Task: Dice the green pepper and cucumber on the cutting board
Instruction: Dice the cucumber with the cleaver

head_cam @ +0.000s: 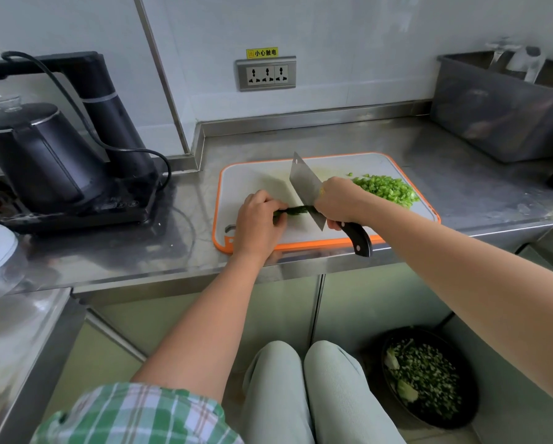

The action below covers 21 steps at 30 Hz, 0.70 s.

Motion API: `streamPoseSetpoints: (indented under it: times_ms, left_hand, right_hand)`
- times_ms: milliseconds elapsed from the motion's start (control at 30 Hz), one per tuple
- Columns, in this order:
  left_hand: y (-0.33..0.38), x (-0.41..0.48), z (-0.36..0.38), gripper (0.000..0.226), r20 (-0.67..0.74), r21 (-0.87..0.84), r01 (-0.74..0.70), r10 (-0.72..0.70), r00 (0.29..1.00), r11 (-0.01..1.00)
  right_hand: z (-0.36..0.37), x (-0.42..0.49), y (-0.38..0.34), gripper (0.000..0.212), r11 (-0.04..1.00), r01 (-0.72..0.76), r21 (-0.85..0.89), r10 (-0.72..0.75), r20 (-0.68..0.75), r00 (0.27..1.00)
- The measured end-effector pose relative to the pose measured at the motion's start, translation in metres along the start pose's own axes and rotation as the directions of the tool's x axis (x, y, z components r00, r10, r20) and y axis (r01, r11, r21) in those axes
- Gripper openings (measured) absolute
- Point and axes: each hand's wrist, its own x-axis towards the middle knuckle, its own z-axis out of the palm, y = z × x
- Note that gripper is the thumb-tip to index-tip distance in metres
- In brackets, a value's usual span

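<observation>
So the dark green strip [292, 210] sits around 8 o'clock on the cutting board [256, 177]. It's skinny with bumpy, glossy skin. I'd guess cucumber, but it's too small to swear to.

The bit that matters is that its long axis runs roughly 9 to 3. The left hand [259, 219] is on the 9 o'clock end, fingers curled down over it and pinning it flat. The right hand [339, 200] comes in from 3 o'clock, wrapped tight round the black handle of the cleaver [307, 187]. The wide steel blade crosses the strip on a line from about 11 to 5, with its edge down at the free end, right beside the left fingertips. My read is that the next chops walk toward 9 o'clock, so those knuckles need to keep backing up.

The diced green pepper [385, 189], a heap of small bright cubes, is piled at 2 o'clock. The board is pale plastic with an orange rim, on a brushed steel counter [460, 161]. There's a matte black kettle [35, 155] way off at 9, a grey tub [499, 110] at 1, and a dark bowl [428, 376] of chopped greens down on the floor at 5.
</observation>
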Motion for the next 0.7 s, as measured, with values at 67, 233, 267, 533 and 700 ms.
streamPoseSetpoints:
  times_ms: [67,233,267,533,700]
  left_hand:
    - [0.000,0.000,0.000,0.017,-0.002,0.004,-0.006,0.006,1.000,1.000]
    - [-0.001,0.000,0.001,0.017,-0.007,0.009,0.003,-0.003,1.000,1.000]
    - [0.000,0.000,0.001,0.017,-0.007,0.009,0.004,-0.004,1.000,1.000]
    - [0.000,0.000,0.000,0.017,-0.002,0.014,0.008,-0.008,1.000,1.000]
    - [0.000,0.000,0.000,0.017,-0.003,0.017,0.014,-0.013,1.000,1.000]
  right_hand:
    - [0.005,-0.001,-0.001,0.020,1.000,-0.027,0.004,0.027,0.019,0.999]
    - [0.011,-0.001,0.003,0.014,0.999,-0.035,-0.021,0.034,-0.039,0.999]
    - [0.010,-0.001,0.003,0.013,1.000,-0.026,-0.007,0.026,-0.061,0.998]
    - [0.000,-0.001,-0.007,0.014,0.995,-0.016,-0.103,0.018,0.012,1.000]
    - [0.008,0.000,-0.006,0.011,0.998,-0.027,-0.061,0.029,0.023,0.999]
